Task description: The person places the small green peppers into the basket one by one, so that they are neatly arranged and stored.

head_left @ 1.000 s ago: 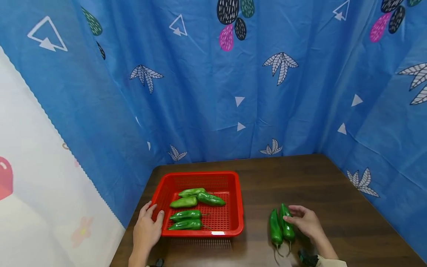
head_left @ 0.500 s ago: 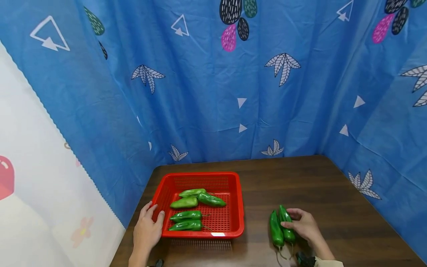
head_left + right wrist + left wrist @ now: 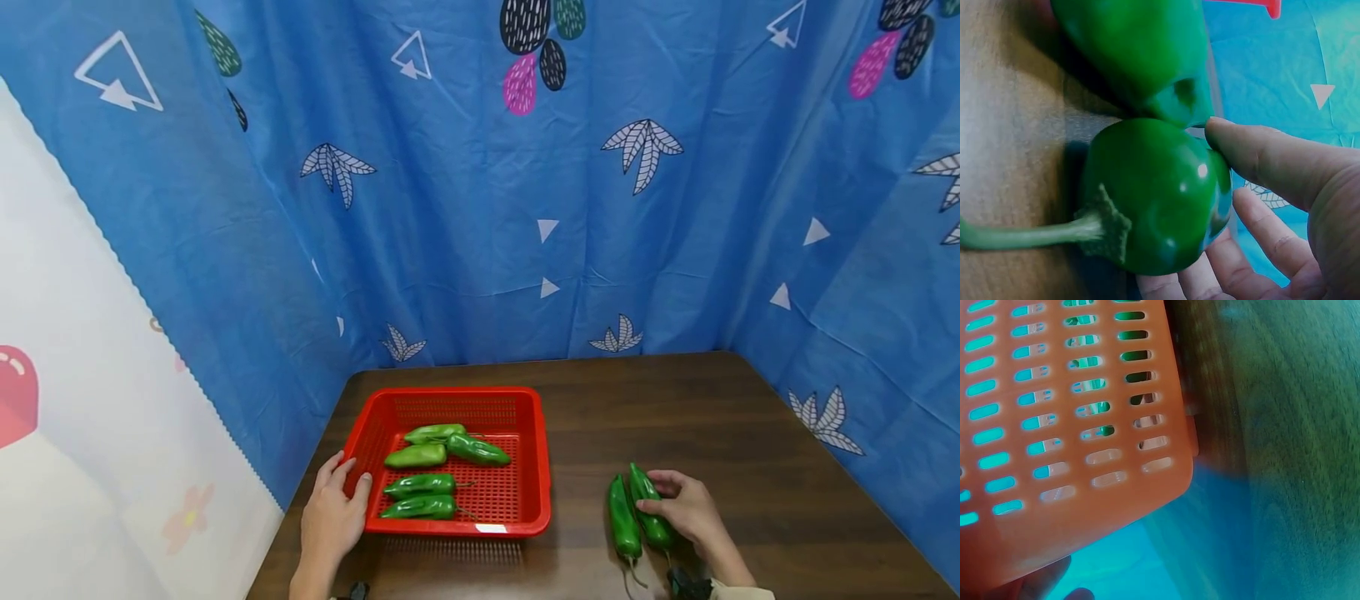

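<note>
My left hand (image 3: pixel 330 510) holds the left side of the red basket (image 3: pixel 543 467) in the head view, its fingers at the rim and its thumb by the near corner. In the left wrist view the basket's slotted wall (image 3: pixel 1116 500) hides most of that hand. Green peppers (image 3: pixel 480 450) lie inside the basket. On the table at right, my right hand (image 3: pixel 690 508) grips a green pepper (image 3: pixel 1147 194) between thumb and fingers. Another green pepper (image 3: pixel 624 521) lies just left of it, stem towards me. In the right wrist view the two peppers touch or nearly touch.
The dark wooden table (image 3: pixel 675 417) carries the basket on its left half. Behind it hangs a blue patterned curtain (image 3: pixel 480 250), which also closes off the right side. A pale cloth (image 3: pixel 112 375) hangs at the left.
My right fingers have settled on the right-hand pepper, which has turned a little, its stem end shifting right. The left hand and the basket stay in place.
</note>
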Tool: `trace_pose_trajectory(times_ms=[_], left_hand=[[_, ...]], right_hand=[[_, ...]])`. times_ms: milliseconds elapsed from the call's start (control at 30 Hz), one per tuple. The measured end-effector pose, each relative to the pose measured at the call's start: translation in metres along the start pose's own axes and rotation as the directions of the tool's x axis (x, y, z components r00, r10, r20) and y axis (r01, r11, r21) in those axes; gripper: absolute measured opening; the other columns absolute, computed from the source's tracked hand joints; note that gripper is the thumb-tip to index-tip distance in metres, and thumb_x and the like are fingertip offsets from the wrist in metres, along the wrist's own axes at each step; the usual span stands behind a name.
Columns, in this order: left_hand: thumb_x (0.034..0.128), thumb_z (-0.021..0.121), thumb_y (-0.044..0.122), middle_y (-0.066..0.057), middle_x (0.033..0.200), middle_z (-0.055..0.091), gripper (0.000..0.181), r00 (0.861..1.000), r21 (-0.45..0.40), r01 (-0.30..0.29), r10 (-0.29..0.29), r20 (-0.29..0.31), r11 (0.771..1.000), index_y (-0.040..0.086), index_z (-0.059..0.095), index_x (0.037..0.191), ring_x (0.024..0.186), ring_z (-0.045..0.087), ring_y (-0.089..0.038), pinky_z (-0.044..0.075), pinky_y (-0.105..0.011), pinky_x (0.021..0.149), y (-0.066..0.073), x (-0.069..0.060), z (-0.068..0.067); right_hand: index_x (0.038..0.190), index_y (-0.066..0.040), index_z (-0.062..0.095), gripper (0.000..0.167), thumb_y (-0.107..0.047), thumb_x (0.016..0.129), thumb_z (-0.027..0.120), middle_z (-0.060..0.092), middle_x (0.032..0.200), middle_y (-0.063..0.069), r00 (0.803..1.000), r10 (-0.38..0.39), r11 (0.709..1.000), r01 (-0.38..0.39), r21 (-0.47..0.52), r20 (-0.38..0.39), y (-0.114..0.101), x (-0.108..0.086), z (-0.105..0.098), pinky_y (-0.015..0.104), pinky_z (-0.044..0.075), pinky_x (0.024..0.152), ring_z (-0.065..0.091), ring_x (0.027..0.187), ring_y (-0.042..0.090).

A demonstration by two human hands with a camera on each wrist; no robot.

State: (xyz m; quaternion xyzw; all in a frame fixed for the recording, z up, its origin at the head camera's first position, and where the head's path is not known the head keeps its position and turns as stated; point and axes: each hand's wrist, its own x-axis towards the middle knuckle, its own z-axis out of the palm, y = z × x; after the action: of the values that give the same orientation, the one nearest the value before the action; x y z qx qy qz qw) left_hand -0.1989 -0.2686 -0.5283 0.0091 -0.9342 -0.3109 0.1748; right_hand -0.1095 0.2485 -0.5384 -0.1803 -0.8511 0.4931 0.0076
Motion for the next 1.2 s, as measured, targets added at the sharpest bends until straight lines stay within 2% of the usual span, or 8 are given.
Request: trace_pose_trajectory(times_ms=[400, 567, 800, 1200], left_hand=[[0.0973, 0.061, 0.03, -0.013, 0.15, 0.048, 0.046, 1.0, -0.001, 0.002, -0.002, 0.007, 1.0, 0.001, 0.063, 0.132, 0.131, 0.054, -0.039, 0.047, -0.061, 0.099, -0.001, -0.001, 0.0], [0.0975, 0.061, 0.031, -0.013, 0.151, 0.047, 0.047, 1.0, 0.001, 0.002, -0.002, 0.014, 1.0, 0.0, 0.062, 0.133, 0.132, 0.053, -0.039, 0.047, -0.061, 0.099, 0.0, -0.001, 0.0], [0.0971, 0.061, 0.031, -0.014, 0.15, 0.048, 0.047, 1.0, 0.003, 0.0, 0.0, 0.011, 1.0, 0.0, 0.063, 0.133, 0.132, 0.053, -0.039, 0.047, -0.061, 0.099, 0.002, 0.001, -0.001], [0.0968, 0.062, 0.031, -0.015, 0.149, 0.049, 0.047, 1.0, 0.008, -0.014, 0.014, -0.001, 1.0, 0.0, 0.064, 0.132, 0.13, 0.055, -0.04, 0.048, -0.062, 0.098, -0.003, 0.001, 0.002]], right_hand=[[0.138, 0.005, 0.053, 0.068, -0.021, 0.082, 0.082, 0.06, 0.131, 0.03, 0.998, 0.007, 1.0, -0.009, 0.025, 0.06, -0.008, 0.011, -0.009, 0.042, 0.058, 0.081, 0.065, 0.109, 0.036], [0.141, 0.005, 0.049, 0.068, -0.021, 0.086, 0.079, 0.054, 0.137, 0.032, 0.998, -0.022, 0.998, 0.019, 0.054, 0.054, -0.021, 0.015, -0.016, 0.039, 0.059, 0.08, 0.06, 0.116, 0.042], [0.142, 0.003, 0.05, 0.066, -0.024, 0.088, 0.077, 0.053, 0.138, 0.032, 0.993, -0.114, 0.993, 0.114, -0.017, 0.025, -0.052, 0.024, -0.028, 0.04, 0.059, 0.081, 0.055, 0.124, 0.046], [0.135, 0.003, 0.057, 0.061, -0.02, 0.084, 0.081, 0.061, 0.129, 0.029, 0.958, -0.285, 0.953, 0.285, -0.107, 0.016, -0.109, 0.043, -0.036, 0.04, 0.061, 0.076, 0.067, 0.107, 0.038]])
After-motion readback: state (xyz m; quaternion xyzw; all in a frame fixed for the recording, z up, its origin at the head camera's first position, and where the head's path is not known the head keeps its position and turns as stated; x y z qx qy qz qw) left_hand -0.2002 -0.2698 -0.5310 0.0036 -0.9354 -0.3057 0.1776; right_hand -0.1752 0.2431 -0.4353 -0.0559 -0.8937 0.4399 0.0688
